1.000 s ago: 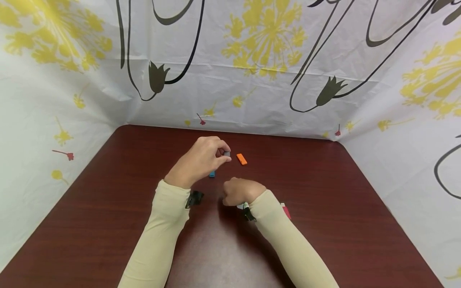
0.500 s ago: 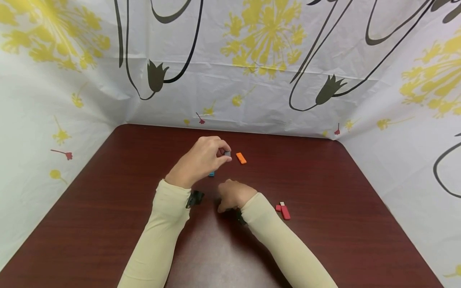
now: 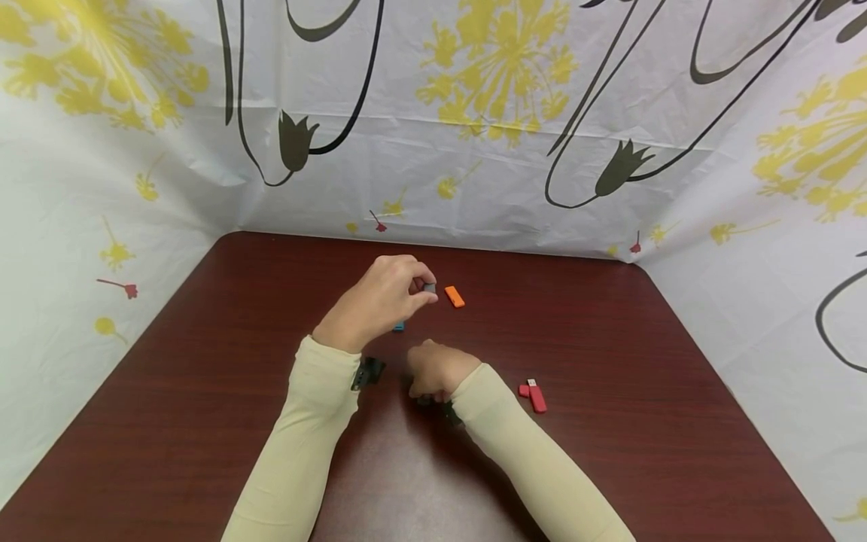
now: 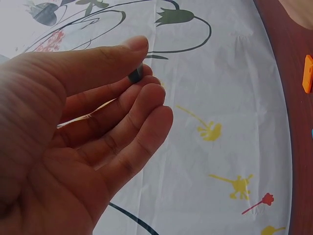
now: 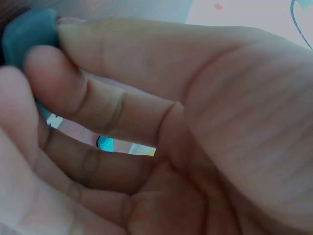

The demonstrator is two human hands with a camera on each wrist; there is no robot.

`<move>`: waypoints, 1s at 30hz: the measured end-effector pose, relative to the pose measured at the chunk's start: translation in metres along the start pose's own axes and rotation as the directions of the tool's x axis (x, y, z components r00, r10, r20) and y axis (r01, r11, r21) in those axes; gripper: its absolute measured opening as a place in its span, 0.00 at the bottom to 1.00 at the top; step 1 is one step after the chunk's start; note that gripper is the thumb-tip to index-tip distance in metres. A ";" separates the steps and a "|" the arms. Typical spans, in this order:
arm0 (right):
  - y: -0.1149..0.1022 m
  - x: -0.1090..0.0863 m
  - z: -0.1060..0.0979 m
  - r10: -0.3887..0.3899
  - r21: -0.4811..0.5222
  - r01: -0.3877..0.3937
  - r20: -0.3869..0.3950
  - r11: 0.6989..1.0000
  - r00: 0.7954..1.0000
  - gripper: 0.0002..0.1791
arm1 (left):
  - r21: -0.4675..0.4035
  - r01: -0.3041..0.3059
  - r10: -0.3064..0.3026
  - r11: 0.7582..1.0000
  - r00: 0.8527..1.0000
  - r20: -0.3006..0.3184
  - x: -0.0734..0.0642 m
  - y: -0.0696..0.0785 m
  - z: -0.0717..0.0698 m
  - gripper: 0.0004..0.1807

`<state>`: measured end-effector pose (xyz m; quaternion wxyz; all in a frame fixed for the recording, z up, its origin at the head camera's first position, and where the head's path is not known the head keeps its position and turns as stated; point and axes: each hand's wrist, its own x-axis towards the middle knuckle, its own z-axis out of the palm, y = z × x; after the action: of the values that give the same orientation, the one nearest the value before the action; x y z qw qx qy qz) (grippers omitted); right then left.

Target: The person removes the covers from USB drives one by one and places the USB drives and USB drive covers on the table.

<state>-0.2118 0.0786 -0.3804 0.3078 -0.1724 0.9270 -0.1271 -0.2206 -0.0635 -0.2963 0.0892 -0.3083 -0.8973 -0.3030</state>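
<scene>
Left hand [image 3: 379, 302] pinches small dark-grey block [image 4: 136, 74], partly hidden in grip. Right hand [image 3: 440, 370] grips teal angular block [image 5: 30, 36], cut off at right wrist view's edge, indiscernible in head view. Red rectangular USB stick [image 3: 538, 398], partly behind cream sleeve [image 3: 535, 452] one second ago, now fully exposed.

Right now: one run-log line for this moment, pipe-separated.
left hand: pinches small grey piece | right hand: pinches blue-grey piece | table: orange stick, blue piece, red USB stick, red cap beside it
</scene>
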 end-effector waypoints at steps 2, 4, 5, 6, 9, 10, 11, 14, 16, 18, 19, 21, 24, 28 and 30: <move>-0.007 -0.011 -0.005 0.006 0.041 -0.007 0.005 0.999 1.000 0.16 | 0.002 0.001 -0.001 1.000 1.000 -0.001 0.000 0.000 0.000 0.08; -0.007 -0.015 -0.006 -0.013 0.072 0.012 0.009 0.997 1.000 0.17 | 0.001 0.001 -0.001 1.000 1.000 -0.001 0.001 -0.001 0.001 0.09; -0.007 -0.016 -0.007 -0.025 0.083 0.024 0.009 0.996 1.000 0.18 | 0.001 0.001 -0.001 1.000 1.000 -0.001 0.001 -0.001 0.001 0.08; -0.006 -0.017 -0.008 -0.038 0.088 0.037 0.005 0.995 0.999 0.20 | 0.000 0.002 -0.002 1.000 1.000 0.001 0.001 -0.001 0.001 0.08; -0.003 -0.020 -0.015 -0.084 0.052 0.086 -0.024 0.995 0.996 0.25 | 0.000 0.008 -0.008 1.000 1.000 0.010 0.001 -0.001 0.001 0.09; -0.002 -0.021 -0.017 -0.100 0.031 0.101 -0.040 0.994 0.994 0.27 | 0.000 0.012 -0.012 1.000 1.000 0.015 0.001 -0.001 0.001 0.09; -0.001 -0.023 -0.020 -0.114 0.010 0.115 -0.059 0.993 0.992 0.28 | 0.002 0.016 -0.016 1.000 1.000 0.020 0.001 0.000 0.001 0.09; 0.003 -0.028 -0.029 -0.153 -0.049 0.148 -0.119 0.988 0.981 0.25 | 0.008 0.024 -0.024 1.000 0.999 0.029 0.000 -0.001 0.000 0.09; 0.006 -0.033 -0.036 -0.163 -0.071 0.153 -0.159 0.986 0.974 0.22 | 0.010 0.024 -0.024 1.000 0.999 0.029 -0.001 -0.001 0.000 0.09; 0.009 -0.039 -0.043 -0.168 -0.097 0.150 -0.202 0.984 0.965 0.18 | 0.015 0.018 -0.019 1.000 1.000 0.023 -0.002 -0.001 -0.001 0.09; 0.011 -0.042 -0.046 -0.168 -0.108 0.147 -0.223 0.983 0.960 0.17 | 0.016 0.017 -0.017 1.000 1.000 0.019 -0.002 -0.001 -0.001 0.09; 0.014 -0.050 -0.054 -0.171 -0.130 0.140 -0.269 0.982 0.948 0.16 | 0.018 0.012 -0.012 1.000 1.000 0.015 -0.002 -0.001 -0.002 0.09; 0.020 -0.060 -0.065 -0.170 -0.141 0.127 -0.356 0.982 0.919 0.11 | 0.018 0.018 -0.018 1.000 1.000 0.014 -0.002 -0.001 -0.002 0.08; 0.029 -0.072 -0.073 -0.168 -0.130 0.119 -0.488 0.984 0.857 0.10 | 0.023 0.024 -0.025 0.999 1.000 0.016 -0.001 -0.001 -0.002 0.08; 0.032 -0.077 -0.075 -0.177 -0.128 0.127 -0.548 0.984 0.817 0.10 | 0.031 0.030 -0.030 0.999 0.999 0.014 -0.001 -0.001 -0.003 0.08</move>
<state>-0.2073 0.1484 -0.2926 0.0054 -0.2142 0.9643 -0.1559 -0.2202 -0.0666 -0.2945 0.0829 -0.2957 -0.9070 -0.2882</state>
